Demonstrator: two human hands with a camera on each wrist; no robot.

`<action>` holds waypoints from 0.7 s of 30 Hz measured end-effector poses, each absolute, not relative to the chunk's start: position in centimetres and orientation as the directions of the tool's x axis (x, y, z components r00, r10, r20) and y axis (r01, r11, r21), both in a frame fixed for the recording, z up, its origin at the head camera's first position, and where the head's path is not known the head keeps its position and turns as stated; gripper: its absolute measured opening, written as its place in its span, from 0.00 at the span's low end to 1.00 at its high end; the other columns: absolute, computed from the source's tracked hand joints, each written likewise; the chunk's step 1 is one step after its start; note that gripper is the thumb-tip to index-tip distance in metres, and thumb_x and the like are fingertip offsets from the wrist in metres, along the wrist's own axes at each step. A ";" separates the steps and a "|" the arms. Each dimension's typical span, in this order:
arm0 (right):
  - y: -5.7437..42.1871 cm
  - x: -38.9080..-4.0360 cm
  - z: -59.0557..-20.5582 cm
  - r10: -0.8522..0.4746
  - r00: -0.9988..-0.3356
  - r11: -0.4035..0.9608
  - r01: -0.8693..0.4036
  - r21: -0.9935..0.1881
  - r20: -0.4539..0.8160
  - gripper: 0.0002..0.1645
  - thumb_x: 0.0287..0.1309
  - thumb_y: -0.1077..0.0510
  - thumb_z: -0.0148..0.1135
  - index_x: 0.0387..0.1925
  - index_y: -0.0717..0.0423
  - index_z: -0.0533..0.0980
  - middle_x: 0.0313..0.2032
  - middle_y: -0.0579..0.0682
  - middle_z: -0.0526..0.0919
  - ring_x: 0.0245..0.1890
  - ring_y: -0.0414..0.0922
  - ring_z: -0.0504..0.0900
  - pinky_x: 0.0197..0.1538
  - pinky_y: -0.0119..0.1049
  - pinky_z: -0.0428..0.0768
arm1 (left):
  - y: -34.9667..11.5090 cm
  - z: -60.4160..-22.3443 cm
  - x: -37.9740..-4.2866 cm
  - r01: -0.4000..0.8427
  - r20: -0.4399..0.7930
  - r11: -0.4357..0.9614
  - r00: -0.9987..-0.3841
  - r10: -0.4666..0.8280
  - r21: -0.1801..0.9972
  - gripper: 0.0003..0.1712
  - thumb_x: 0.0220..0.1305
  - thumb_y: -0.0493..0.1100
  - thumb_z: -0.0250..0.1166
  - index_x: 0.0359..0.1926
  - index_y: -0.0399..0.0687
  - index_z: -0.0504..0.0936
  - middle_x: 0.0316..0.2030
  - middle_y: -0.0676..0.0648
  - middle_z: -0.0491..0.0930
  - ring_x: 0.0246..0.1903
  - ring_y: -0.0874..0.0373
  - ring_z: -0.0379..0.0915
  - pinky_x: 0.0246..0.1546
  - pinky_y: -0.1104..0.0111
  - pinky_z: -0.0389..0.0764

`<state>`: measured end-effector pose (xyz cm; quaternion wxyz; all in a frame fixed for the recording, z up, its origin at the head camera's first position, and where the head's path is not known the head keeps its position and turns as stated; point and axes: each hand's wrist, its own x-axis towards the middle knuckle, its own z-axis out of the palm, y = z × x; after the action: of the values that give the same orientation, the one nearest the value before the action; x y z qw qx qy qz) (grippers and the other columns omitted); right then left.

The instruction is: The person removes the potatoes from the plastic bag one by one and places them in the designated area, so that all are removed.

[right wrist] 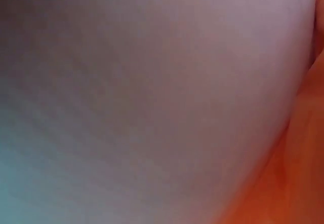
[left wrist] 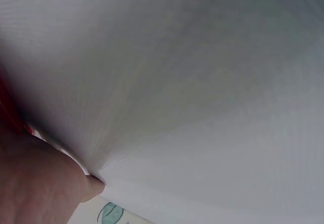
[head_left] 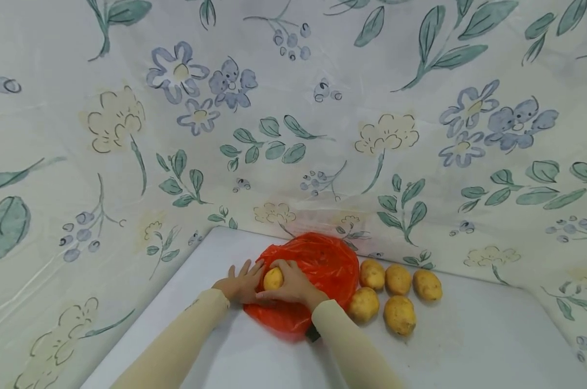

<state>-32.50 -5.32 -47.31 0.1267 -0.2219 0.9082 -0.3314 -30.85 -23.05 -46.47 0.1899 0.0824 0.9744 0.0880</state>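
A red plastic bag (head_left: 329,265) lies spread on the white table in the head view. Over its left part, my right hand (head_left: 295,283) grips a potato (head_left: 273,279), with fingers behind it and the thumb in front. On the bag's left edge rests my left hand (head_left: 242,283), its fingers spread and pointing away from me, close beside that potato. The left wrist view catches part of the left hand (left wrist: 40,183) and a sliver of red bag. Blurred close up, the right wrist view has orange-red bag film (right wrist: 298,168) at its right edge.
Several potatoes (head_left: 398,279) sit in two rows just right of the bag. A small dark object (head_left: 312,333) shows beside the right sleeve. Floral sheeting (head_left: 274,178) rises along the back and left edges of the white table (head_left: 468,346).
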 end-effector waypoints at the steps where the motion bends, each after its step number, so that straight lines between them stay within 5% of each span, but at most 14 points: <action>1: -5.3 -32.4 -47.3 -0.490 -0.867 0.680 -0.318 -0.661 -0.086 0.45 0.40 0.29 0.75 0.57 0.37 0.65 0.60 0.49 0.67 0.57 0.48 0.70 0.53 0.51 0.80 | -23.0 -46.5 -30.9 0.131 -0.358 0.974 -0.914 0.191 0.187 0.56 0.60 0.66 0.63 0.78 0.45 0.50 0.79 0.43 0.44 0.77 0.36 0.33 0.71 0.34 0.36; 13: -4.0 -31.7 -47.5 -0.500 -0.862 0.655 -0.311 -0.688 -0.087 0.40 0.42 0.41 0.79 0.55 0.36 0.67 0.59 0.50 0.65 0.55 0.47 0.69 0.50 0.45 0.81 | -22.8 -46.7 -31.4 0.144 -0.355 0.976 -0.914 0.194 0.162 0.63 0.53 0.73 0.65 0.78 0.44 0.49 0.78 0.41 0.47 0.76 0.35 0.36 0.69 0.32 0.40; 21: -2.4 -30.7 -46.3 -0.524 -0.848 0.644 -0.331 -0.690 -0.083 0.53 0.40 0.38 0.79 0.67 0.39 0.63 0.60 0.45 0.68 0.57 0.44 0.70 0.51 0.44 0.82 | -22.9 -46.7 -31.5 0.140 -0.369 0.972 -0.907 0.202 0.188 0.67 0.50 0.76 0.64 0.78 0.44 0.47 0.78 0.40 0.45 0.76 0.33 0.33 0.69 0.32 0.35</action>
<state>-30.72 -2.36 -46.28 0.1390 -0.2385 0.8960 -0.3479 -31.48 -22.93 -46.71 0.1967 0.0876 0.9734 0.0788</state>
